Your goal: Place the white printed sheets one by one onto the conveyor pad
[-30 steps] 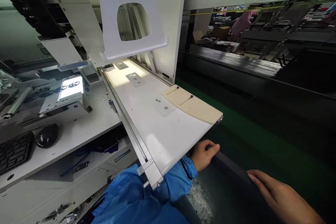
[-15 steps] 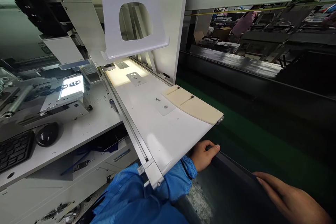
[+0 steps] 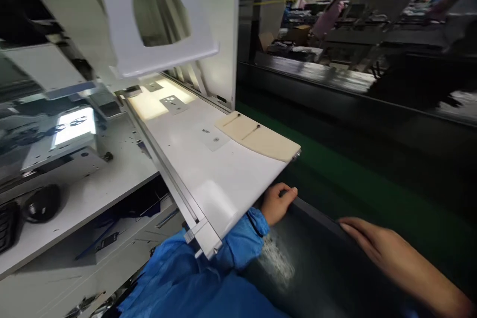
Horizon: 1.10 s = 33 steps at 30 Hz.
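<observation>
My left hand (image 3: pixel 276 203), in a blue sleeve, reaches under the end of the white conveyor belt (image 3: pixel 201 179). Its thumb and fingers close on the far edge of a dark, flat-sided panel (image 3: pixel 316 253) with a pale scuffed patch. Further right, my right hand (image 3: pixel 387 251) grips the same edge, its fingers partly hidden behind it. Whether the panel is a loose sheet or the side of a bin I cannot tell. Just above my left hand, a cream board (image 3: pixel 261 136) with two dark-headed pins lies at the belt's end.
Thin cut-out plates (image 3: pixel 174 104) lie along the belt, under a white hood (image 3: pixel 156 54) with an opening. At left are a lit screen (image 3: pixel 74 126), a mouse (image 3: pixel 42 203) and a keyboard (image 3: pixel 8 226). A long dark bench (image 3: pixel 316 79) stands beyond a green floor (image 3: pixel 335 164).
The whole view has shifted, with the machine and both hands now further left and slightly higher in it. Both hands keep their hold on the panel's edge.
</observation>
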### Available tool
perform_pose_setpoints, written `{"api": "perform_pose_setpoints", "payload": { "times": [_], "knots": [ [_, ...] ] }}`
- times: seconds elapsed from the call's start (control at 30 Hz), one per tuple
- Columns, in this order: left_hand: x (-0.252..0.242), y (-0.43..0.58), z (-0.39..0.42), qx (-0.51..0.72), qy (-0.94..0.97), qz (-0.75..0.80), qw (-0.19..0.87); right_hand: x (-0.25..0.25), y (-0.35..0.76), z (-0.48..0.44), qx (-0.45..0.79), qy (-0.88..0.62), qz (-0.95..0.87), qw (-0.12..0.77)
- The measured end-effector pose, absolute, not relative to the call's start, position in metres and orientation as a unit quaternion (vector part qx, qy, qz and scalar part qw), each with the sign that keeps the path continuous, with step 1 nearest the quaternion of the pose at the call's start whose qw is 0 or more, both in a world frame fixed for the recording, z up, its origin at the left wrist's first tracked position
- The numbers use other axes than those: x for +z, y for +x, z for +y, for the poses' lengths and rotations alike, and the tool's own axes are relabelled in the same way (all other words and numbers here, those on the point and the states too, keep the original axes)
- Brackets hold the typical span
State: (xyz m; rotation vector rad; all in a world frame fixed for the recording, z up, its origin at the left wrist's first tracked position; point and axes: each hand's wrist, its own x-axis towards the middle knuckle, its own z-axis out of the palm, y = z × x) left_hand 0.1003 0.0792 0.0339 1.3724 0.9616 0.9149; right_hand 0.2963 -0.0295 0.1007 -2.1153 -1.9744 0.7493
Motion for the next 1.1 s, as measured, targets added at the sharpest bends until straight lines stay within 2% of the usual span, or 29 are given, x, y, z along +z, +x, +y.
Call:
{"api": "perform_pose_setpoints", "payload": {
  "times": [0.43, 0.77, 1.1],
  "knots": [
    [0.025, 0.098, 0.075, 0.410, 0.618, 0.350, 0.573, 0.111, 0.264, -0.035, 0.183, -0.720, -0.667, -0.058],
    [0.027, 0.101, 0.077, 0.422, 0.612, 0.364, 0.562, 0.109, 0.269, -0.033, 0.155, -0.738, -0.654, -0.055],
    [0.028, 0.102, 0.075, 0.398, 0.617, 0.356, 0.578, 0.104, 0.277, -0.033, 0.178, -0.744, -0.644, 0.002]
  ]
}}
